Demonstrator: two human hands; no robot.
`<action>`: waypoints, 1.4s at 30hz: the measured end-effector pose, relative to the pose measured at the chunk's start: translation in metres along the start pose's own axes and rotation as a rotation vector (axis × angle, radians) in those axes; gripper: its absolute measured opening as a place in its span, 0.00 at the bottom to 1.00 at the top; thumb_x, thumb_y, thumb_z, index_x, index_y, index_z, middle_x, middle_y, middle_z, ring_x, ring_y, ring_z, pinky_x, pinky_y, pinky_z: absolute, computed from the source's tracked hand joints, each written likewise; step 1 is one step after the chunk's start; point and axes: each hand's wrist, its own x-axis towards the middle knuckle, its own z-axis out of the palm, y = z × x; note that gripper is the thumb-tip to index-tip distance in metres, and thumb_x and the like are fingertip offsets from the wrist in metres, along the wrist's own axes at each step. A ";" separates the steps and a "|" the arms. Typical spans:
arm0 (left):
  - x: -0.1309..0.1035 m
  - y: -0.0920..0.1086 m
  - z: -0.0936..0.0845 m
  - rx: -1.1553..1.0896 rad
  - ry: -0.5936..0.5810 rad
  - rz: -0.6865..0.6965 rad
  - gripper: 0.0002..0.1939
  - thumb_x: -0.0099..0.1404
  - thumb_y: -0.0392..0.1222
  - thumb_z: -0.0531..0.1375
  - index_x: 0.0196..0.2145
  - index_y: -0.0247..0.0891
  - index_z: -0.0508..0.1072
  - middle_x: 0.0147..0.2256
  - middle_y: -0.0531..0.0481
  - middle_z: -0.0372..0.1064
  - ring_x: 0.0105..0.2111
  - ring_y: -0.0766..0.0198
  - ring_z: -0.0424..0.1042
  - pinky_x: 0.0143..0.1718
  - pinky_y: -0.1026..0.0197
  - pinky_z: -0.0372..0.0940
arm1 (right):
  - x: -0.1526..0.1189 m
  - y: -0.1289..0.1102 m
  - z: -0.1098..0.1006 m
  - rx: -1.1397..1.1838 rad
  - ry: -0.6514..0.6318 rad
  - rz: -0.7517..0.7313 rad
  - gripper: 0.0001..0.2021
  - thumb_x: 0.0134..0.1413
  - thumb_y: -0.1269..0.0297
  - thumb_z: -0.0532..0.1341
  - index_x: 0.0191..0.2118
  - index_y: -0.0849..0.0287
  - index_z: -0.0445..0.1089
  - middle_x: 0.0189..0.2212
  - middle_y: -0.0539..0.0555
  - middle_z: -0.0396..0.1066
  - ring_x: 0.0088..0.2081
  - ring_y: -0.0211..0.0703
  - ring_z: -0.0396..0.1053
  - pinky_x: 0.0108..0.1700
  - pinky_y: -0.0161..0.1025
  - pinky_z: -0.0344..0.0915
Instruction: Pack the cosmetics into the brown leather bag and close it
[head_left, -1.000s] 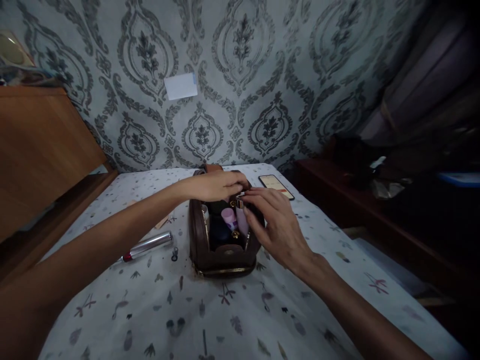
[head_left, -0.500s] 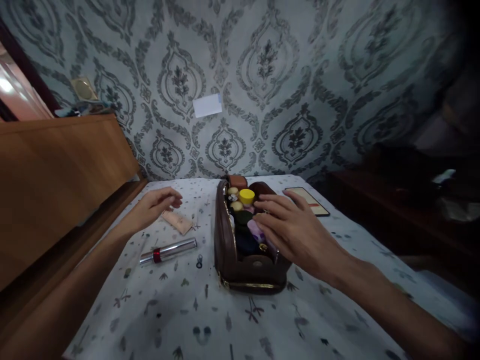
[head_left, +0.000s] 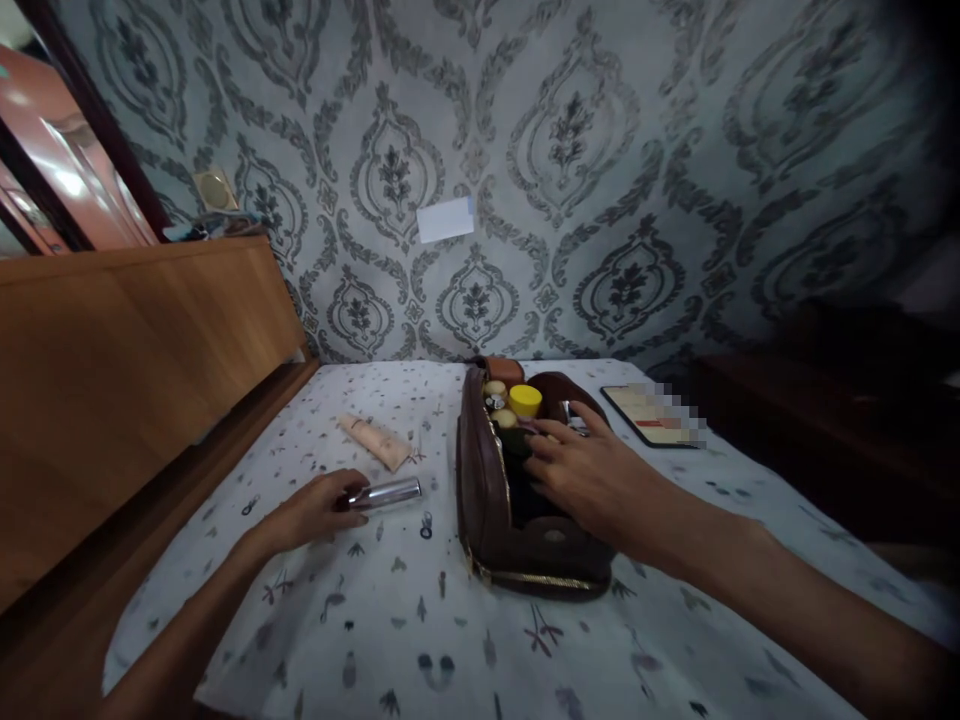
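An open brown zippered bag [head_left: 480, 500] stands on the patterned cloth, holding a yellow-lidded jar [head_left: 525, 401], beige round-topped items and dark items. My right hand [head_left: 592, 480] reaches over its right side, with the fingertips inside the opening; what they touch is hidden. A silver tube [head_left: 390, 494] lies left of the bag, and my left hand [head_left: 319, 512] has its fingers closed round the tube's left end. Behind that hand a peach squeeze tube [head_left: 377, 441] lies flat on the cloth.
A tablet or phone [head_left: 652, 415] lies on the cloth right of the bag. On the left stands a wooden panel [head_left: 150, 370] with small things on top. The patterned wall behind carries a white card [head_left: 445, 220].
My left hand has moved down from beside the peach tube onto the silver tube. My right hand's fingers reach deeper into the bag, and the purple item there no longer shows. The view has shifted left.
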 end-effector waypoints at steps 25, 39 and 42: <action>-0.042 0.008 -0.034 -0.604 -0.042 0.025 0.21 0.57 0.50 0.67 0.45 0.36 0.74 0.31 0.48 0.73 0.27 0.66 0.68 0.21 0.68 0.54 | 0.019 -0.140 0.006 0.731 0.244 0.272 0.26 0.67 0.68 0.51 0.68 0.55 0.49 0.66 0.67 0.55 0.66 0.53 0.59 0.60 0.55 0.68; -0.027 -0.001 -0.019 -0.844 0.026 0.003 0.22 0.60 0.55 0.66 0.42 0.33 0.73 0.29 0.43 0.77 0.24 0.62 0.75 0.14 0.71 0.54 | 0.028 -0.180 0.064 1.465 0.405 0.686 0.14 0.62 0.63 0.57 0.53 0.54 0.62 0.62 0.63 0.57 0.42 0.40 0.75 0.49 0.46 0.74; -0.017 0.003 -0.014 -0.887 0.163 0.005 0.24 0.59 0.59 0.64 0.36 0.32 0.73 0.25 0.45 0.75 0.22 0.61 0.75 0.12 0.70 0.53 | 0.027 -0.181 0.066 1.396 0.412 0.710 0.17 0.62 0.64 0.57 0.55 0.54 0.61 0.54 0.60 0.66 0.40 0.40 0.73 0.45 0.43 0.74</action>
